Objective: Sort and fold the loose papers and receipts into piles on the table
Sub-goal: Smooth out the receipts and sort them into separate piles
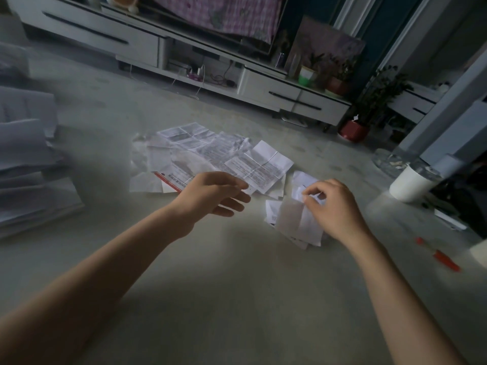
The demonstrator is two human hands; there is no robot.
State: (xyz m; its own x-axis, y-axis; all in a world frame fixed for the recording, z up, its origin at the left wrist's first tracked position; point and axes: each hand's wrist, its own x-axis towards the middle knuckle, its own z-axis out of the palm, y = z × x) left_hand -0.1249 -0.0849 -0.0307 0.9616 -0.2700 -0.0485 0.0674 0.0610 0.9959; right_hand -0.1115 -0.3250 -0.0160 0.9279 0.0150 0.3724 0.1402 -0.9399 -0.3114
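The right hand [333, 208] pinches a small pale receipt [288, 216] between thumb and curled fingertips, over the little pile of receipts [305, 237] that lies at about 3 o'clock from the middle of the table [237, 272]. Whether the slip's lower end touches that pile is too blurred to tell. The left hand [214, 192] holds nothing: its fingers are straight and loosely spread, palm down, at the near edge of the loose creased papers [210, 151]. These lie at 12 o'clock from both hands, spread in a band that runs from 9 to 3 o'clock

The pinched receipt hangs with its long axis running roughly from 1 to 7 o'clock, gripped at the upper end, its free end lowest. It lies at 3 o'clock from the left hand, near but apart. To my eye the next move turns on this: if the slip is to be folded, the left hand must cross toward 3 o'clock to catch the free end. If it only drops onto the pile, the left hand is the nearer one for drawing the next sheet

A stack of larger papers [29, 164] sits far out at 9 o'clock, a white cup [411, 185] beyond the right hand at 3 o'clock, and a red pen [440, 256] at 4 o'clock
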